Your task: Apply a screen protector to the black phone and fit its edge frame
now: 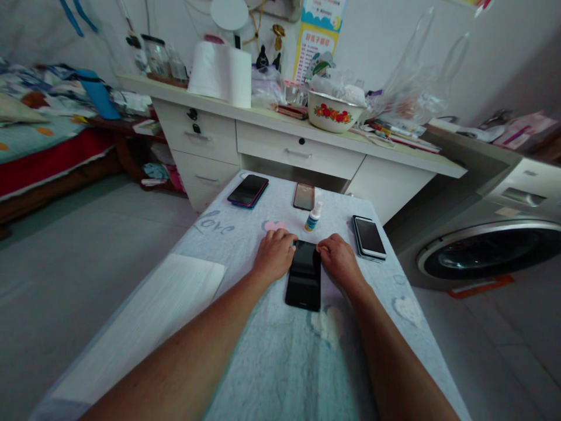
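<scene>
A black smartphone (304,280) lies flat on the cloth-covered table, its dark screen facing up. My left hand (275,254) has its fingers curled at the phone's upper left edge. At the upper right edge, my right hand (340,258) pinches with its fingers bent inward. Both hands touch the phone near its far corners. Just beyond them stands a small white-capped bottle (312,217) with a blue and yellow label. Behind it lies a brown-edged phone or phone case (304,196).
Stacked phones lie at the table's far left (248,190) and a white phone (369,237) on another device at the right. A white sheet (149,321) covers the left side. Beyond are a drawer desk (272,137), a flowered bowl (333,112) and a washing machine (473,204).
</scene>
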Demonstrator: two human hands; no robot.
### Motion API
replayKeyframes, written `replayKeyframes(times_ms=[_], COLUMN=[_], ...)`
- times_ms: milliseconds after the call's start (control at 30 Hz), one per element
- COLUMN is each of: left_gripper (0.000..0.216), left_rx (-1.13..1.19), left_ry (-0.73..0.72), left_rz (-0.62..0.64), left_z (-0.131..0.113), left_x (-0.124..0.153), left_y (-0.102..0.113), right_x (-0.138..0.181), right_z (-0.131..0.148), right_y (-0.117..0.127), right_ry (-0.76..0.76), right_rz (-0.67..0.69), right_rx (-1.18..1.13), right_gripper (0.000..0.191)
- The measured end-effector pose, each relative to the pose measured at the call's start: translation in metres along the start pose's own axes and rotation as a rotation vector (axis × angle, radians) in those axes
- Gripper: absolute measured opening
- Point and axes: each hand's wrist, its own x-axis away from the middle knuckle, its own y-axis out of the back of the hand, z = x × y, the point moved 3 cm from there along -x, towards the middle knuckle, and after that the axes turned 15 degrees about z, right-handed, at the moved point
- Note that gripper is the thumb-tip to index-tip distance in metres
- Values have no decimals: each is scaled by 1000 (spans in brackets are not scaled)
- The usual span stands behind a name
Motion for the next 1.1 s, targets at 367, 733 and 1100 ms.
replayKeyframes(times_ms=[367,733,1100], left_gripper=[27,27,27], left_rx=[-11,-1,-5], left_ry=[-2,6,3], left_rz=[-25,-23,-16], left_z=[-1,0,-1], left_x=[1,0,1], left_y=[0,0,0], right_x=[13,23,8], right_z=[5,8,-5], right_y=[17,23,13], right_ry=[132,192,89], right_rz=[264,491,201], right_rx=[-111,-319,-177], right_gripper=[12,16,10])
